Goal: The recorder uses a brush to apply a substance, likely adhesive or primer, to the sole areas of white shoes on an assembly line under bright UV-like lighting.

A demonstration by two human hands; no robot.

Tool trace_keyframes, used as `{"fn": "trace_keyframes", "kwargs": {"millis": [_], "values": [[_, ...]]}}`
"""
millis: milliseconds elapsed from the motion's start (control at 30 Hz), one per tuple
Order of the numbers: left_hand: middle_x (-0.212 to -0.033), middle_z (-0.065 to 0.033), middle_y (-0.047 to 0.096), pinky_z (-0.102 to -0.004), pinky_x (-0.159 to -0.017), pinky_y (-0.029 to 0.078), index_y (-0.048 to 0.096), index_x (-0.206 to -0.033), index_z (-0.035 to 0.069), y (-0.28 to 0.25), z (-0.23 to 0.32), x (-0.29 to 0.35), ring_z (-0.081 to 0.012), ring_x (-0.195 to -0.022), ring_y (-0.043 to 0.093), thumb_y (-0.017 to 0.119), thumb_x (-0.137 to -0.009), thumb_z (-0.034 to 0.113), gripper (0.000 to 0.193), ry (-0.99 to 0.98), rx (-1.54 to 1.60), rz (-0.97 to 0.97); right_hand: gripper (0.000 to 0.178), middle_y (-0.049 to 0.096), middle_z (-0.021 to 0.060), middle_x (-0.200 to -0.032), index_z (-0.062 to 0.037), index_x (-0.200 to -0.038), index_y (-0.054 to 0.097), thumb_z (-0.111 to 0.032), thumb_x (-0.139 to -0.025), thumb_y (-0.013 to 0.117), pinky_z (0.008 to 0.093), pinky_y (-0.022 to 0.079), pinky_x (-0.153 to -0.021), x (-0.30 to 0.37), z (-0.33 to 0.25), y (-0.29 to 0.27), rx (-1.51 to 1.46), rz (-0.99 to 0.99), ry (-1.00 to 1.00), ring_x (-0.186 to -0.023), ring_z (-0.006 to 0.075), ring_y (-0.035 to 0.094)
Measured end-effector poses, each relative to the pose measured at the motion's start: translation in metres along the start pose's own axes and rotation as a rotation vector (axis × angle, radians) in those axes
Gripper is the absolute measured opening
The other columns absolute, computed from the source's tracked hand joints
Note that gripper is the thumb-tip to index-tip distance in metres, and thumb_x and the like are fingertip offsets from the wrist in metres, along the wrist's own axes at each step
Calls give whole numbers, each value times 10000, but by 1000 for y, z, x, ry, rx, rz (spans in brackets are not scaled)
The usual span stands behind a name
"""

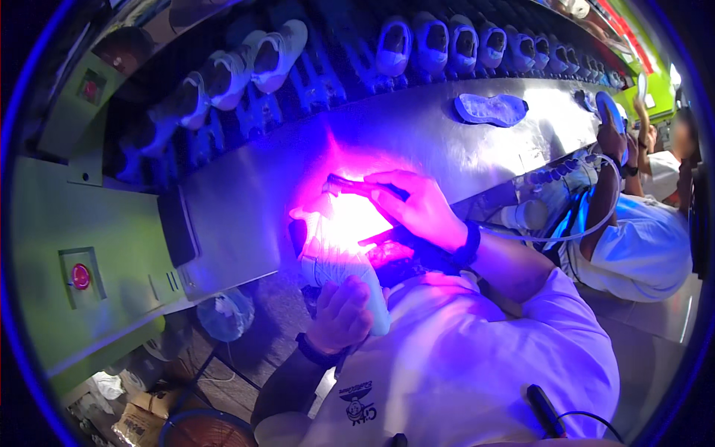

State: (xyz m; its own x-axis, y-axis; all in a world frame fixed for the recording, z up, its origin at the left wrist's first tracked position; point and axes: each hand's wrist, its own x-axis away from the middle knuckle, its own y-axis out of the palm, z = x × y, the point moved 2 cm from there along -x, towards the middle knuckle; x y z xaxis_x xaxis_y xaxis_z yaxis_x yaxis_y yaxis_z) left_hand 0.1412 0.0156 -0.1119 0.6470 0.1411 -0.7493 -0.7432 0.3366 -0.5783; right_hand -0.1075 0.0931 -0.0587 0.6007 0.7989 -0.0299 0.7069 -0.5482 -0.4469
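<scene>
My left hand [341,316] is closed round the near end of a pale shoe [329,270], which tilts up over the bench's near edge. A strong pink-white glare washes out much of the shoe's far part. In my right hand [423,210] is a slim dark-handled tool [346,184], pinched between the fingers above the shoe's far end. The glare hides its working tip, so its exact kind cannot be made out. Whether the tool touches the shoe is also unclear.
Pale shoes [432,46] stand in a long row on a dark rack behind the metal bench [238,201]. A sole [490,109] lies on the bench. At left is a green machine panel with a red button [80,276]. A co-worker [633,246] sits at right, near a clear hose [607,223].
</scene>
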Motion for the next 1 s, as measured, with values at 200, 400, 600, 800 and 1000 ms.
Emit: {"fn": "trace_keyframes", "kwargs": {"millis": [200,400,600,800,1000], "values": [[-1418,-35,599,-531,-1169,305,498,-1358,296,-13,-5,9,-279,-1293,609,708,-934,303,473,143,141,-236,341,757,129,-1150,-3,-1273,706,-180,-981,695,329,544,-920,1,-7,-3,-8,-126,220,-1027,175,701],[-1394,-6,630,-498,-1208,265,537,-1356,318,-11,-8,11,-260,-1332,577,712,-931,347,461,127,271,-289,348,752,115,-1176,14,-1300,689,-177,-1009,690,312,547,-939,29,-8,1,-128,-75,245,-1069,149,689],[-1439,-64,593,-513,-1189,294,491,-1409,276,-1,-7,20,-295,-1317,584,709,-933,292,523,118,144,-81,324,739,132,-1211,28,-1299,685,-138,-1021,671,320,552,-947,54,-10,10,-355,-91,313,-1094,169,689],[-1367,-161,574,-603,-1135,346,437,-1412,190,0,0,18,-403,-1288,587,696,-925,233,554,-6,161,-7,301,765,81,-999,17,-1265,708,-123,-1000,673,307,562,-751,80,4,-1,-238,-109,40,-861,139,707],[-1420,-207,519,-651,-1170,305,402,-1422,154,3,1,27,-444,-1307,566,643,-961,208,523,22,135,-89,341,739,167,-1228,14,-1304,684,-131,-996,695,338,561,-962,48,-11,6,-170,-83,154,-1108,220,715]]}}
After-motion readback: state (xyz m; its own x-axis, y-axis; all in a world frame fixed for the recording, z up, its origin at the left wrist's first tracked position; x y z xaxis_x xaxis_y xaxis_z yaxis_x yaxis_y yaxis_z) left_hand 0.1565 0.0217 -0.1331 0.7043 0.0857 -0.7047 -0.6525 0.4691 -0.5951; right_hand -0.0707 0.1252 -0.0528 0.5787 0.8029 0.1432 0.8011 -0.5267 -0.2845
